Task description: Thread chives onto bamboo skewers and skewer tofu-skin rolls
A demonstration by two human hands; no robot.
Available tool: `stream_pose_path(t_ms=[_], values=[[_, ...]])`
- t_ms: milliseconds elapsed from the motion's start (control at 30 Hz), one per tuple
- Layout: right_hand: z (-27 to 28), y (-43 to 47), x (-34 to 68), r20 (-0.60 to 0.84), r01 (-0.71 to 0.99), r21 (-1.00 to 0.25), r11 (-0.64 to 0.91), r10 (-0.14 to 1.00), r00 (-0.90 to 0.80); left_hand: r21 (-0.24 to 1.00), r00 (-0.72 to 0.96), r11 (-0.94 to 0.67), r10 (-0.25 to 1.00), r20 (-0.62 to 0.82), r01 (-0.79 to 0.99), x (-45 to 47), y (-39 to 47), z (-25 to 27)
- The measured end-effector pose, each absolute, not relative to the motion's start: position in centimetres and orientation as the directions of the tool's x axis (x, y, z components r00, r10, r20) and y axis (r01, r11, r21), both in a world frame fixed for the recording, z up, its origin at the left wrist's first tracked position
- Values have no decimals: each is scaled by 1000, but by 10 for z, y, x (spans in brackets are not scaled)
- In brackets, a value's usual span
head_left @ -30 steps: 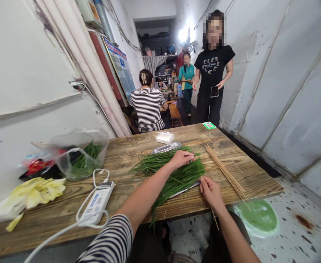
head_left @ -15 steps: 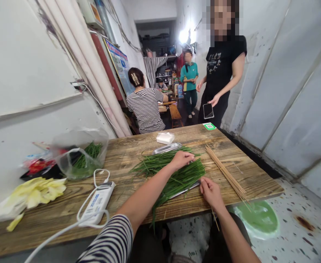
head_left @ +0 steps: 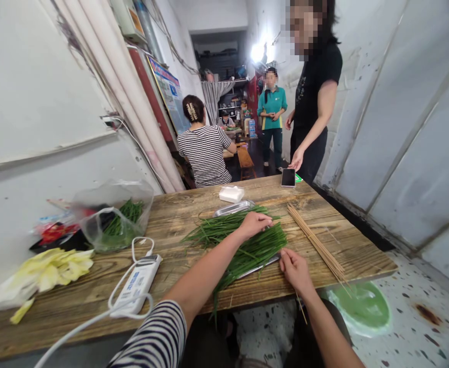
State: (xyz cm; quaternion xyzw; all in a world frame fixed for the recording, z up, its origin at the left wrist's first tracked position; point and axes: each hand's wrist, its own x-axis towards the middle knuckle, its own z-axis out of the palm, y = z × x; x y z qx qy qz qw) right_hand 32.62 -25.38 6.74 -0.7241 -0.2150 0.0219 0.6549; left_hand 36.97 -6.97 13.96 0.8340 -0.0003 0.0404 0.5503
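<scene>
A pile of green garlic chives point(head_left: 243, 255) lies across metal trays at the front middle of the wooden table. My left hand point(head_left: 254, 225) rests over the upper part of the pile, its fingers pinched together at the chive ends; the exact hold is partly hidden. Beside the pile's right edge, my right hand point(head_left: 295, 268) is closed around a thin bamboo skewer point(head_left: 301, 307), whose lower end sticks out beneath the palm. A bundle of bamboo skewers point(head_left: 316, 241) lies on the table to the right.
A power strip point(head_left: 137, 286) with a white cable and a plastic bag point(head_left: 111, 220) of greens are left, by yellow leaves point(head_left: 51, 268). Tissues point(head_left: 231, 193) sit behind the trays. A standing person point(head_left: 316, 102) touches a phone point(head_left: 288, 177) at the far edge. A green basin point(head_left: 360, 305) is below.
The standing person has leaned in and brought the phone to the table's far corner, partly covering the green card. My hands look almost unmoved.
</scene>
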Motion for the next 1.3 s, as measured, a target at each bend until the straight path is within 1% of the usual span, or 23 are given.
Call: stream_pose_path(t_ms=[367, 733, 900, 1067, 1133, 1233, 1300], values=[[72, -253, 325, 251, 286, -956, -60, 337, 908, 907, 996, -420, 63, 69, -36, 366, -72, 144], [69, -253, 326, 259, 299, -952, -71, 341, 904, 873, 997, -485, 22, 70, -51, 364, -72, 145], [67, -254, 326, 267, 310, -947, -84, 334, 904, 822, 995, -561, -49, 84, -98, 368, -65, 142], [67, -254, 325, 280, 328, -941, -85, 352, 893, 793, 975, -587, -222, 35, -162, 367, -53, 152], [67, -254, 326, 275, 321, -944, -77, 354, 894, 802, 978, -576, -203, 50, -161, 365, -52, 155], [66, -254, 327, 275, 321, -944, -77, 353, 894, 830, 987, -536, -113, 112, -155, 362, -56, 154], [64, -255, 327, 281, 330, -940, -84, 356, 891, 841, 988, -519, -82, 129, -153, 362, -59, 151]])
